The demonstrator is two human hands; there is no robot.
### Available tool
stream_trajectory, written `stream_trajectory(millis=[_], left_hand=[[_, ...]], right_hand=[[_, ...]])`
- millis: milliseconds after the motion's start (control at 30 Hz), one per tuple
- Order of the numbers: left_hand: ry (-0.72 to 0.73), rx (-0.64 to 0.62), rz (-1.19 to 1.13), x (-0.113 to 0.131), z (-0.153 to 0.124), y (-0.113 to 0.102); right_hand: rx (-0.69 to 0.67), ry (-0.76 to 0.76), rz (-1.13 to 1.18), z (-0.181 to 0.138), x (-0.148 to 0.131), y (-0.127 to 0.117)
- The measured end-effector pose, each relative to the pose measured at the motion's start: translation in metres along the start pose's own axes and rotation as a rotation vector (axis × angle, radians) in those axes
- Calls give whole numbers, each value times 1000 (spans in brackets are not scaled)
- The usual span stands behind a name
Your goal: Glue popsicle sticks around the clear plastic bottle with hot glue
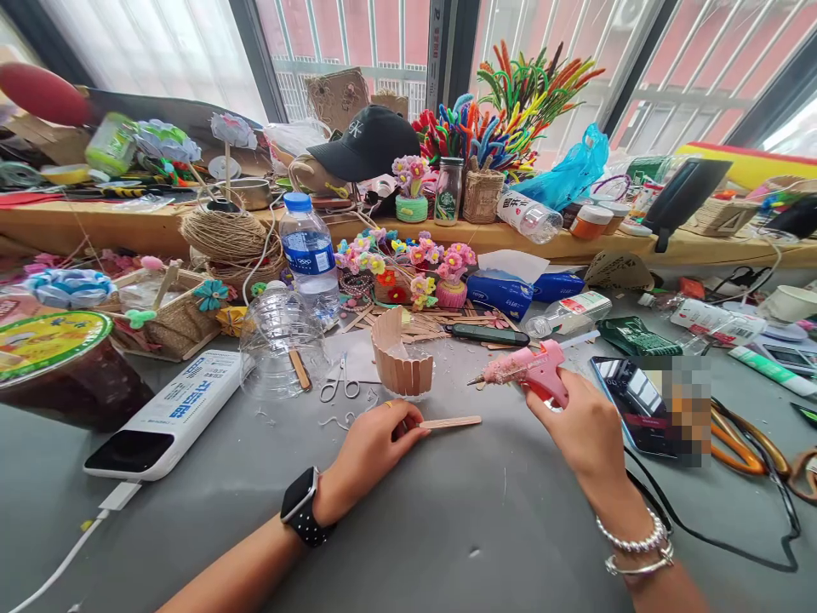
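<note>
Between the thumb and fingers of my left hand (383,438) is one end of a wooden craft stick (452,422), lying just above or on the grey table. My right hand (584,426) grips a pink hot glue gun (527,373) by its handle, its nozzle pointing left and a pale glue stick (580,339) poking out of its back. Beyond my left hand stands a small curved wall of upright craft sticks (403,368), open on one side. White-handled scissors (341,383) lie to its left, near a cut clear plastic bottle piece (281,340).
A white power bank (169,413) and a large lidded cup (64,375) are at left. A water bottle (310,264) stands behind. On the right are a phone (638,400), orange-handled scissors (734,447) and a black cable (721,545). A green-black utility knife (488,334) rests beyond.
</note>
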State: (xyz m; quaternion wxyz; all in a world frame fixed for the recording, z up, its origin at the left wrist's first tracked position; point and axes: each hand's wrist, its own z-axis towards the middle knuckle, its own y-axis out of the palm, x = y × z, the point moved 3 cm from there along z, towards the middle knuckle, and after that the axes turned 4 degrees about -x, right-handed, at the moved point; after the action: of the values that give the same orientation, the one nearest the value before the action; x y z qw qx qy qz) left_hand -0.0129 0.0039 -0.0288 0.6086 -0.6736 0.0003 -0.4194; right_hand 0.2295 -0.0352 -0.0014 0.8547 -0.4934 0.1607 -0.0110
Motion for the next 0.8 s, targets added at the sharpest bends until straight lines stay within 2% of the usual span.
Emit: stream_trajectory(millis=[167, 300, 400, 633, 800], left_hand=[[7, 31, 15, 1, -1, -2], [41, 69, 37, 0, -2, -2], [125, 116, 100, 1, -3, 0], [445, 274, 367, 8, -10, 9], [553, 338, 526, 17, -14, 10]], right_hand=[[-144, 129, 56, 1, 11, 17], [-212, 151, 141, 2, 13, 25], [-244, 152, 145, 2, 14, 28], [-167, 75, 68, 3, 26, 41], [-102, 36, 28, 2, 29, 45]])
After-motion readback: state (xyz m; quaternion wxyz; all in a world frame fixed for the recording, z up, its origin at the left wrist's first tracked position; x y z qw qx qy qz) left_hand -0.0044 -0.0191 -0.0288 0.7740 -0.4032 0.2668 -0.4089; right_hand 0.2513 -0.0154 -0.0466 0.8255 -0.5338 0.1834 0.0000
